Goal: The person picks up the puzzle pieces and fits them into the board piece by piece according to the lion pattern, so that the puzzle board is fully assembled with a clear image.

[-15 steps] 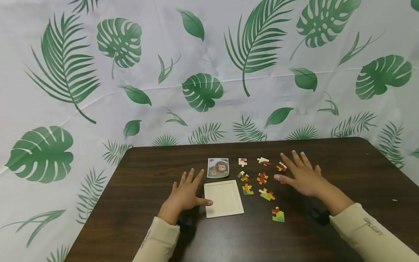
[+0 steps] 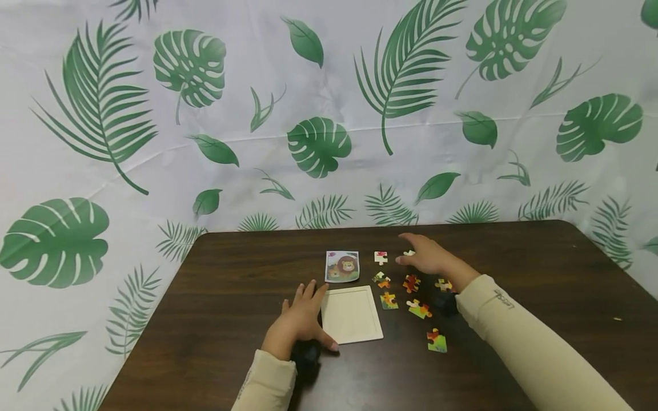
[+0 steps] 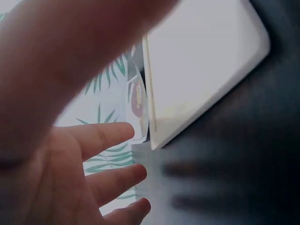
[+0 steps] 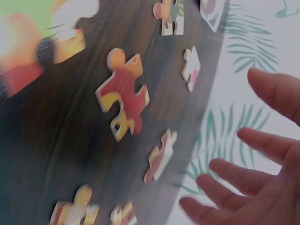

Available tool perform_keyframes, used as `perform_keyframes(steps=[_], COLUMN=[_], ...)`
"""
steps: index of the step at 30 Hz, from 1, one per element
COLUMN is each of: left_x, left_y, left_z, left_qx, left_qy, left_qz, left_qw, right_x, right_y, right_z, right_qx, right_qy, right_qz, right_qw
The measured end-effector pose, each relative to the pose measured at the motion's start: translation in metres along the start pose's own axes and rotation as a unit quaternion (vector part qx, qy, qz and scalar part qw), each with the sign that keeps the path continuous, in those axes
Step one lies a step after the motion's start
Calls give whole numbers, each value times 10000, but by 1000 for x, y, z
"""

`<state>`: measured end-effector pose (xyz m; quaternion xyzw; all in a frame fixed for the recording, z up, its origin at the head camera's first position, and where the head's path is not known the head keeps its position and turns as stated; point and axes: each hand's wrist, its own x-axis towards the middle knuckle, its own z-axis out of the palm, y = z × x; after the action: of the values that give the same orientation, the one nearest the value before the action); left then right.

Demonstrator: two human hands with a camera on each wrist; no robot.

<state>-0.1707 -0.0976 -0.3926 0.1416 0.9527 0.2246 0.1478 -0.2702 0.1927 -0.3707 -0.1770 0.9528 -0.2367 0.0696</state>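
Cream tray (image 2: 353, 318) sits lower centre; left grip (image 2: 297, 322) and right grip (image 2: 430, 257) spread wide, empty; puzzle pieces (image 2: 411, 283) centre-right likely want gentle edge pinches.

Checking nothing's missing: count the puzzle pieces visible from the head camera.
8: two puzzle pieces farthest (one partly hidden by the right hand), three across the middle, two nearer, one nearest. The hand may hide more.

Right hand (image 2: 428, 256) farther left, apparently over a far puzzle piece (image 2: 409, 252); left hand (image 2: 299, 321) slightly drawn back
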Motion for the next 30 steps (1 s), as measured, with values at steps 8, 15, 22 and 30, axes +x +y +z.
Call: perform_keyframes(steps=[8, 15, 22, 30], left_x=[-2, -1, 1, 3], left_y=[-7, -5, -5, -10], left_z=[8, 10, 7, 6], left_qx=[-88, 55, 51, 164], left_qy=[73, 203, 269, 317], left_qz=[-120, -87, -148, -129], left_qw=[9999, 9997, 9995, 9993], right_x=[34, 45, 54, 57], right_y=[-6, -7, -8, -12], right_z=[21, 34, 33, 35], right_qx=[324, -102, -504, -173], right_qy=[147, 289, 246, 435], right_qz=[347, 381, 579, 471], right_qw=[9988, 9988, 9967, 9978])
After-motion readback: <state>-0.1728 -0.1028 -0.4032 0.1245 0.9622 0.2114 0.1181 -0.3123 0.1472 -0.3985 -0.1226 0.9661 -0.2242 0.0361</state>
